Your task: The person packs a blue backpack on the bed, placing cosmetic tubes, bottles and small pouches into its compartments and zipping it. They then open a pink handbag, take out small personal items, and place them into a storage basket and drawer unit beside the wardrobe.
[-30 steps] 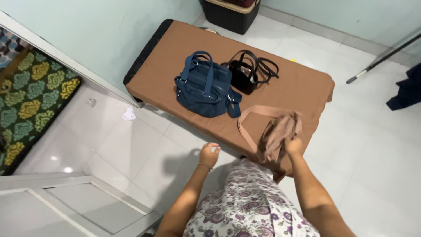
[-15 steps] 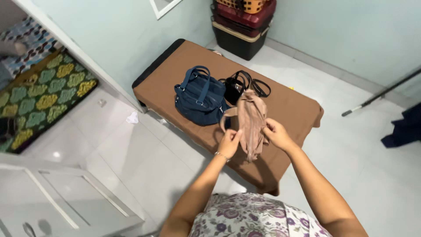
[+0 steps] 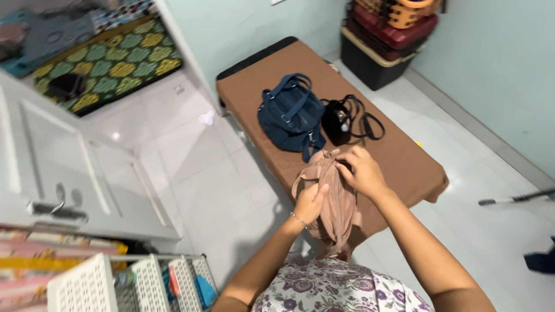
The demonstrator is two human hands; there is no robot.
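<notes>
- A soft tan cloth bag (image 3: 334, 199) hangs limp and creased, its top gathered into folds and its lower part drooping past the near edge of the tabletop (image 3: 399, 156).
- The left hand (image 3: 310, 202) is closed around the bag's left side, thumb on top, with a thin bracelet at the wrist.
- The right hand (image 3: 361, 171) pinches the gathered top of the bag, fingers curled into the fabric.
- The bag sits over the near end of the tabletop, just in front of the person's flowered garment (image 3: 335, 289).
- The tabletop is long, narrow and covered in brown cloth; it runs away from the person toward the far wall, with a dark edge at its far end.
- Behind the tan bag lie a navy blue bag (image 3: 291, 114) with handles and a small black bag (image 3: 337, 120) with looping straps, side by side and touching or nearly so.
- That makes three bags in all: one tan, one blue, one black.
- The right half of the tabletop next to the black bag is bare, and so is the far end.
- White tiled floor (image 3: 202, 179) lies open to the left of the tabletop.
- Stacked storage bins (image 3: 384, 43) stand against the wall beyond the far end; a white slatted basket (image 3: 127, 283) is at the lower left, and a green patterned mat (image 3: 115, 66) lies at the upper left.
</notes>
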